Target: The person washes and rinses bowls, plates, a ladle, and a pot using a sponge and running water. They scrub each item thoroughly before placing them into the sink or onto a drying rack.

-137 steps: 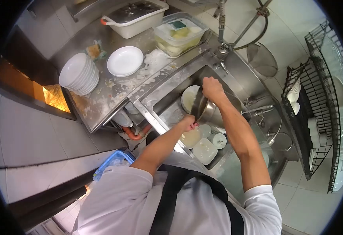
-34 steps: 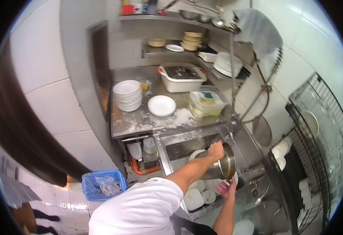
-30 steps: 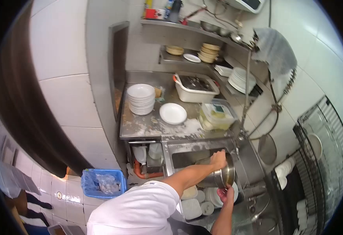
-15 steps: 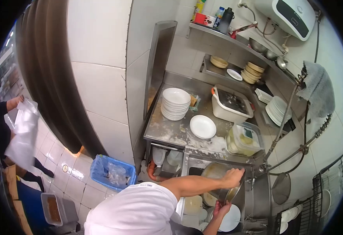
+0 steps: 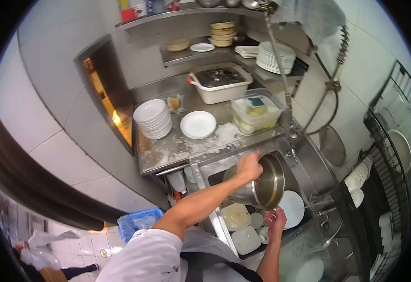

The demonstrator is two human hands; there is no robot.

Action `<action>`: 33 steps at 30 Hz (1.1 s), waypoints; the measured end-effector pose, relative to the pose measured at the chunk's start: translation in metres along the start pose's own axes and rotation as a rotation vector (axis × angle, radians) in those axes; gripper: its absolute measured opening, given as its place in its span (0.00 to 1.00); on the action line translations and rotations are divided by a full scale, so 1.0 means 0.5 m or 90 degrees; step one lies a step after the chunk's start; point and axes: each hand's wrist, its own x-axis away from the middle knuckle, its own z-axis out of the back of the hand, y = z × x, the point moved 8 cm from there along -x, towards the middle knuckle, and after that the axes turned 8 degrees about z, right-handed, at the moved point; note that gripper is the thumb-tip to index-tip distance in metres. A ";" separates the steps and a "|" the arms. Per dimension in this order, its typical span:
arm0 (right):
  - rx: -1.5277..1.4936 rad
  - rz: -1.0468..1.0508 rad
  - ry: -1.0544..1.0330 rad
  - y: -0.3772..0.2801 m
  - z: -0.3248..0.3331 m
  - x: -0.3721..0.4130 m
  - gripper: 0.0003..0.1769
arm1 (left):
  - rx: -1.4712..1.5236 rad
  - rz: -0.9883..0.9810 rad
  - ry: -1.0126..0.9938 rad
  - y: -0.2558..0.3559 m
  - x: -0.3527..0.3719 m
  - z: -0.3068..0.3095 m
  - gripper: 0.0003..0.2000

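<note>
A deep metal pot [image 5: 272, 182] is tilted on its side over the sink [image 5: 215, 165], with its mouth facing right. My left hand [image 5: 249, 168] is closed on the pot's upper edge. At its lower rim is my right hand [image 5: 275, 221], fingers curled up against the metal; the exact grip is partly hidden. Below the pot, a pale square bowl [image 5: 246, 239] and a yellowish bowl [image 5: 236, 216] lie in the sink with smaller dishes. A round white plate [image 5: 292, 209] lies beside my right hand.
On the wet steel counter stand a bowl stack [image 5: 153, 118], a white plate [image 5: 198, 124], a white tub [image 5: 222, 91] and a clear container [image 5: 256, 113]. A spray hose [image 5: 280, 61] hangs over the sink. A dish rack [image 5: 379, 188] is at right, a blue bin [image 5: 139, 222] at left.
My view has swung to the right and down. The pot has turned so its mouth and inside show more. Both hands stay at the pot.
</note>
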 end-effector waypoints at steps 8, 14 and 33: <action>0.473 0.457 0.025 -0.079 -0.113 0.049 0.29 | 0.005 -0.065 0.060 0.033 0.004 0.016 0.22; 0.302 0.455 -0.044 -0.127 -0.158 0.025 0.24 | 0.017 -0.020 0.109 -0.102 -0.096 0.026 0.21; -0.346 -0.111 -0.416 -0.138 -0.733 -0.044 0.25 | -0.051 -0.162 0.141 -0.107 -0.349 0.632 0.18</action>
